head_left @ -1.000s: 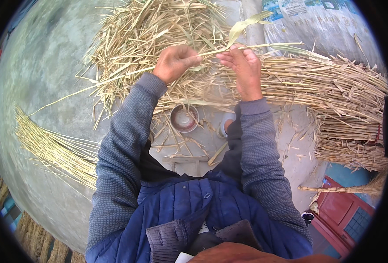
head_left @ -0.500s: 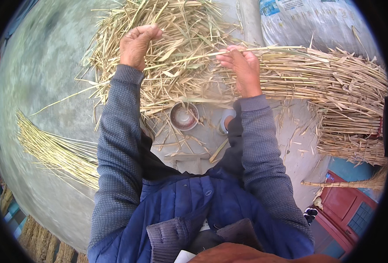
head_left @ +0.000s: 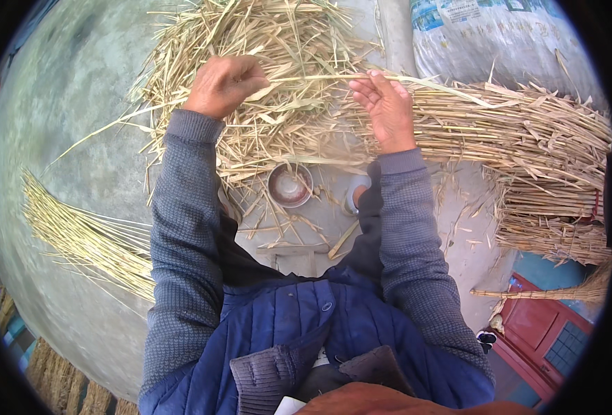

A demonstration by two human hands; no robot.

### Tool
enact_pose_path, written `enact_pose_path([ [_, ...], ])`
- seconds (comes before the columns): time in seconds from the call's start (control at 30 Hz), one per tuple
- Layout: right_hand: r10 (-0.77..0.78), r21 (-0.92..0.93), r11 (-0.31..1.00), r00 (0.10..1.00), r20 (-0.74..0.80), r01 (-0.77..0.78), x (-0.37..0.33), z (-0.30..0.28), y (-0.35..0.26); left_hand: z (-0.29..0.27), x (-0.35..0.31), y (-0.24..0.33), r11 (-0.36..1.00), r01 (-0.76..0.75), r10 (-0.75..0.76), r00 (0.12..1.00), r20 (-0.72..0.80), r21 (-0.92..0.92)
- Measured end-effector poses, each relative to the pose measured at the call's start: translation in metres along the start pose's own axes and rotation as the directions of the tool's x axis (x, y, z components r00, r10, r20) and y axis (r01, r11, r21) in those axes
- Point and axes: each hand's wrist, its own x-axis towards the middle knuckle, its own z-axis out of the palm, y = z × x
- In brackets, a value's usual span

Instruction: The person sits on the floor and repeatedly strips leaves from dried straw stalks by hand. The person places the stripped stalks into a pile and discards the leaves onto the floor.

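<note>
A long pale straw stalk [head_left: 313,77] stretches sideways between my two hands, above a heap of dry husks and leaves [head_left: 285,131]. My left hand [head_left: 224,86] is curled closed around the stalk's left part, its knuckles upward. My right hand [head_left: 387,111] pinches the stalk between thumb and fingers, palm partly turned up. Past my right hand the stalk's end reaches over a thick bundle of stalks [head_left: 472,124]. Another thin length of straw [head_left: 105,128] trails left from beside my left hand toward the floor; whether it is the same stalk I cannot tell.
A sheaf of cleaned yellow stalks [head_left: 91,238] lies on the concrete floor at left. Between my feet sits a small round bowl [head_left: 290,185]. A filled white sack [head_left: 499,41] stands at far right. A broom-like bundle [head_left: 541,293] and a red door [head_left: 537,315] are at lower right.
My left hand has turned over and come slightly nearer, from a raised thumb-and-finger pinch to a closed grip on the stalk. The stalk's left part has risen. My right hand has barely moved.
</note>
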Motion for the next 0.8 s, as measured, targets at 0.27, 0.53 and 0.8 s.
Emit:
enact_pose_path([
  [0.27,0.077,0.062,0.994,0.991,0.112,-0.085,-0.004,0.028,0.021,0.031,-0.006,0.013,0.993,0.032,-0.032,0.999,-0.001,-0.115],
  [0.53,-0.014,0.039,0.999,0.982,0.189,0.007,-0.006,0.026,0.002,0.026,-0.007,0.013,0.997,0.064,-0.067,0.994,-0.086,-0.034],
  [0.8,-0.105,0.025,0.994,0.981,0.163,0.103,-0.007,0.029,0.002,0.035,-0.007,0.014,0.97,-0.111,0.112,0.994,0.011,0.216],
])
